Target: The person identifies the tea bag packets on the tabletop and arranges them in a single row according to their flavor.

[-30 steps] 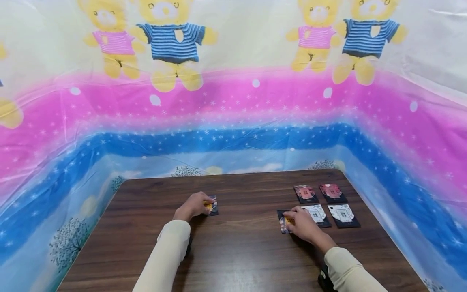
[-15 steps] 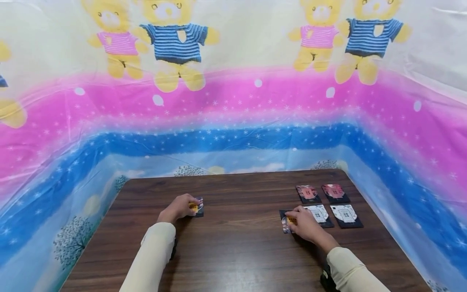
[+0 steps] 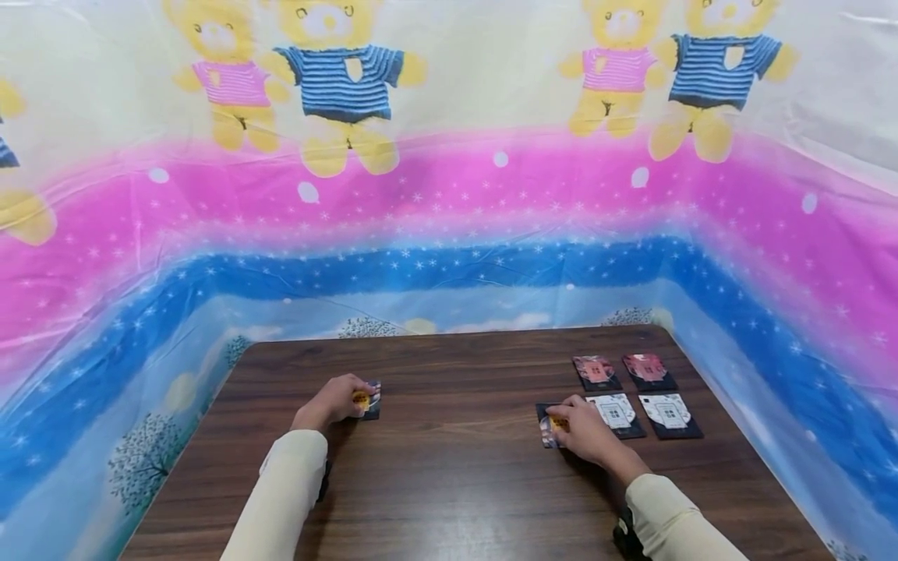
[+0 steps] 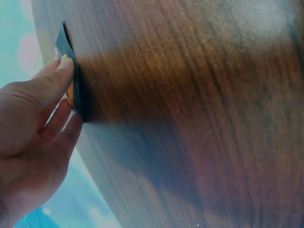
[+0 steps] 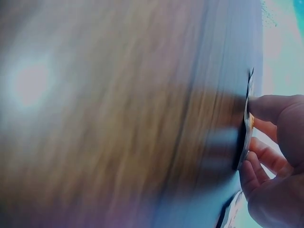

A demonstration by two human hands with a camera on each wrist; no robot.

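On the left part of the wooden table, my left hand (image 3: pixel 337 399) grips a small flat packet (image 3: pixel 373 400), dark with a yellow patch. In the left wrist view, the thumb lies over that dark packet (image 4: pixel 80 97) and the other fingers are at its far side. A similar packet (image 3: pixel 546 427) lies right of the table's middle, held by my right hand (image 3: pixel 588 430). Seen from the right wrist, this packet (image 5: pixel 246 130) is nearly edge-on, between the thumb above and curled fingers below. The hands cover part of both packets.
Two white-fronted packets (image 3: pixel 669 413) lie just right of my right hand, the nearer one partly behind it. Behind them are two red-fronted packets (image 3: pixel 596 371). The brown table (image 3: pixel 449 483) ends at a printed cloth (image 3: pixel 449 269) at the back and sides.
My left hand has slid left across the table with its packet, moving less in the last half second. The right hand and its packet have stayed in nearly the same place.
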